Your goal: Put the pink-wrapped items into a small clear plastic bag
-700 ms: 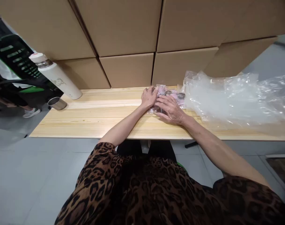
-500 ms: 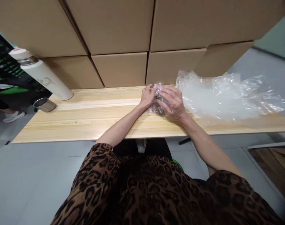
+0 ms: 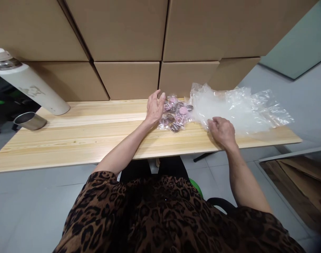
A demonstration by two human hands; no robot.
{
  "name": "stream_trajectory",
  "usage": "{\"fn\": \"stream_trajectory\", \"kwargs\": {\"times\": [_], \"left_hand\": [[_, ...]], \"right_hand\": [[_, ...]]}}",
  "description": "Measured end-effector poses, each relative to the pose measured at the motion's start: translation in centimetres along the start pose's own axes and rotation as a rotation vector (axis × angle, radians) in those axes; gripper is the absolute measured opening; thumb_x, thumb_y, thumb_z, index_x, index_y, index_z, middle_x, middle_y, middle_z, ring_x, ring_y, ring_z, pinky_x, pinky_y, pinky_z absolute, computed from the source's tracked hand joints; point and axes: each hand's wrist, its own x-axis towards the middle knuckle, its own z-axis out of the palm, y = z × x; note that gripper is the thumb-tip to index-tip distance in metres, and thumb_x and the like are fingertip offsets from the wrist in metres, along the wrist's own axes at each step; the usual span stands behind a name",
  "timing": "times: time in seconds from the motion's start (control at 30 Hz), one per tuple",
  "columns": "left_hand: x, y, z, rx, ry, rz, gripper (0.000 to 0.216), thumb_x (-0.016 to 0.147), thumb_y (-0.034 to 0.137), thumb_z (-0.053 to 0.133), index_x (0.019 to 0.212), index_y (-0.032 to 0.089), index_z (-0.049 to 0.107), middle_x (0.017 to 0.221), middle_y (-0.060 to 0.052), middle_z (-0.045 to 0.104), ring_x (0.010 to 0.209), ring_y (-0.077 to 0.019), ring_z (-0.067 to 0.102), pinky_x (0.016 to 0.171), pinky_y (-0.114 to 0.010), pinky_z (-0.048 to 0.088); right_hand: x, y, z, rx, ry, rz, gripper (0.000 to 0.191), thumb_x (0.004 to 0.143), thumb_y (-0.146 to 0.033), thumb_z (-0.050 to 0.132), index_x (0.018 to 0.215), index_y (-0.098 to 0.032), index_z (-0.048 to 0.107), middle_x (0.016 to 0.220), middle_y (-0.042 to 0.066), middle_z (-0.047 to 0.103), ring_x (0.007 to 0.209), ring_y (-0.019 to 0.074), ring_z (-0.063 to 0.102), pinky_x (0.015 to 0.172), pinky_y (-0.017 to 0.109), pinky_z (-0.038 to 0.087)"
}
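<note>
A small heap of pink and dark items in clear wrappers [image 3: 176, 114] lies on the wooden table [image 3: 97, 130] near its back edge. My left hand [image 3: 155, 107] stands just left of the heap with fingers spread, holding nothing. My right hand [image 3: 221, 130] rests to the right of the heap, fingers curled, pinching the near edge of a large crumpled clear plastic bag [image 3: 236, 107] that spreads over the table's right part.
Stacked cardboard boxes [image 3: 126, 42] form a wall behind the table. A white thermos bottle [image 3: 28, 88] and a metal cup [image 3: 30, 120] sit at the far left. Grey floor surrounds the table; brown boards [image 3: 302, 179] lie at lower right.
Both hands were pressed together over the wrapped items. Now my left hand has lifted off beside them and my right hand has moved right to the plastic bag. The view has shifted rightward.
</note>
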Motion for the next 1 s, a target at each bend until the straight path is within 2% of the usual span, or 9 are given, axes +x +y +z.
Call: {"fn": "stream_trajectory", "kwargs": {"times": [0.13, 0.3, 0.43, 0.5, 0.6, 0.7, 0.8, 0.9, 1.0], "left_hand": [[0.1, 0.0, -0.2, -0.051, 0.017, 0.028, 0.066, 0.108, 0.069, 0.034, 0.15, 0.023, 0.055, 0.16, -0.017, 0.059, 0.155, -0.0258, 0.051, 0.133, -0.043, 0.036], [0.1, 1.3, -0.3, -0.102, -0.021, 0.018, 0.066, 0.108, 0.071, 0.037, 0.15, 0.023, 0.055, 0.159, -0.016, 0.06, 0.154, -0.0261, 0.053, 0.131, -0.043, 0.04], [-2.5, 4.9, -1.4, -0.233, -0.215, -0.08, 0.061, 0.112, 0.065, 0.034, 0.155, 0.027, 0.051, 0.157, -0.012, 0.063, 0.149, -0.0283, 0.06, 0.122, -0.048, 0.051], [-5.3, 6.8, -2.4, -0.277, -0.355, -0.077, 0.061, 0.112, 0.066, 0.031, 0.161, 0.032, 0.046, 0.159, -0.012, 0.063, 0.147, -0.0306, 0.063, 0.116, -0.051, 0.057], [-10.1, 8.4, -3.9, -0.354, -0.411, 0.012, 0.065, 0.109, 0.059, 0.048, 0.167, 0.033, 0.034, 0.163, -0.012, 0.06, 0.152, -0.0292, 0.059, 0.118, -0.047, 0.058], [-13.9, 7.6, -5.2, -0.454, -0.24, -0.118, 0.062, 0.107, 0.047, 0.052, 0.165, 0.033, 0.035, 0.16, -0.01, 0.064, 0.151, -0.0241, 0.061, 0.124, -0.045, 0.054], [-15.9, 4.6, -6.7, -0.539, -0.008, -0.339, 0.049, 0.107, 0.038, 0.041, 0.155, 0.031, 0.046, 0.148, -0.01, 0.072, 0.133, -0.0245, 0.075, 0.114, -0.05, 0.063], [-17.2, 1.2, -9.4, -0.587, 0.248, -0.377, 0.043, 0.104, 0.042, 0.046, 0.144, 0.029, 0.057, 0.137, -0.011, 0.078, 0.119, -0.0282, 0.081, 0.103, -0.054, 0.068], [-18.6, -1.1, -12.6, -0.552, 0.442, -0.367, 0.043, 0.099, 0.049, 0.06, 0.138, 0.03, 0.061, 0.132, -0.011, 0.078, 0.12, -0.0307, 0.08, 0.102, -0.056, 0.069]], "right_hand": [[0.3, 0.0, 0.1, 0.06, 0.087, 0.004, 0.039, 0.097, -0.047, 0.042, 0.084, -0.022, 0.069, 0.09, 0.017, 0.073, 0.091, 0.0321, 0.068, 0.089, 0.048, 0.056], [1.4, -1.4, -2.7, 0.245, 0.335, 0.064, 0.042, 0.101, -0.053, 0.04, 0.095, -0.023, 0.068, 0.101, 0.014, 0.075, 0.097, 0.0299, 0.071, 0.09, 0.049, 0.059], [0.6, -6.0, -5.5, 0.275, 0.424, -0.172, 0.039, 0.11, -0.049, 0.04, 0.107, -0.025, 0.071, 0.121, 0.014, 0.076, 0.119, 0.0315, 0.071, 0.103, 0.054, 0.058], [-0.8, -9.3, -5.8, 0.298, 0.376, -0.343, 0.035, 0.112, -0.043, 0.043, 0.112, -0.023, 0.072, 0.123, 0.015, 0.077, 0.119, 0.0318, 0.072, 0.104, 0.055, 0.059], [-3.7, -14.1, -4.4, 0.346, 0.22, -0.643, 0.033, 0.11, -0.03, 0.046, 0.126, -0.02, 0.073, 0.13, 0.016, 0.076, 0.125, 0.0325, 0.071, 0.108, 0.056, 0.059], [-6.6, -18.4, -2.4, 0.396, 0.042, -0.869, 0.037, 0.108, -0.022, 0.044, 0.128, -0.02, 0.075, 0.134, 0.015, 0.075, 0.129, 0.0313, 0.069, 0.109, 0.054, 0.06], [-8.7, -21.5, -1.0, 0.402, -0.111, -0.958, 0.038, 0.11, -0.02, 0.043, 0.13, -0.021, 0.076, 0.143, 0.013, 0.072, 0.134, 0.0299, 0.066, 0.11, 0.053, 0.06], [-9.8, -22.7, -0.4, 0.371, -0.181, -0.943, 0.04, 0.112, -0.026, 0.045, 0.14, -0.016, 0.071, 0.151, 0.018, 0.066, 0.14, 0.0336, 0.062, 0.113, 0.056, 0.057], [-9.9, -21.6, 0.1, 0.315, -0.204, -0.833, 0.047, 0.113, -0.034, 0.047, 0.152, -0.011, 0.062, 0.152, 0.025, 0.064, 0.142, 0.0404, 0.06, 0.115, 0.063, 0.054]]}}
